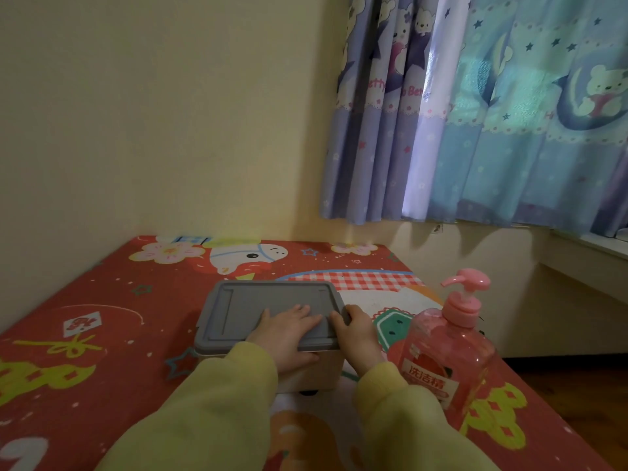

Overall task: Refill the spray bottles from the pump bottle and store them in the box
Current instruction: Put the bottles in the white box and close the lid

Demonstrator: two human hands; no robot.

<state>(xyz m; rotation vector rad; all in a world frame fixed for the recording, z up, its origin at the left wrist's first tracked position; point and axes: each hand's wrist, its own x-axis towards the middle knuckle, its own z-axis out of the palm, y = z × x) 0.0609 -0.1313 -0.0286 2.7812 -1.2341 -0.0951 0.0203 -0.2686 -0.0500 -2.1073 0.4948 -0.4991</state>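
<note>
A pale box (306, 372) with a grey lid (244, 311) stands in the middle of the red patterned table; the lid is on it. My left hand (289, 334) lies flat on the lid's near right part, with the thumb over the lid's front edge. My right hand (355, 334) grips the lid's right edge with curled fingers. A pink pump bottle (448, 355) with a red label stands upright just right of the box, close to my right wrist. No spray bottle is in view.
The red cartoon cloth (102, 334) covers the table, which meets a cream wall (136, 130) at the back and left. Curtains (475, 113) hang at the back right above a low ledge (577, 263). The table's right edge drops to a dark floor (577, 385).
</note>
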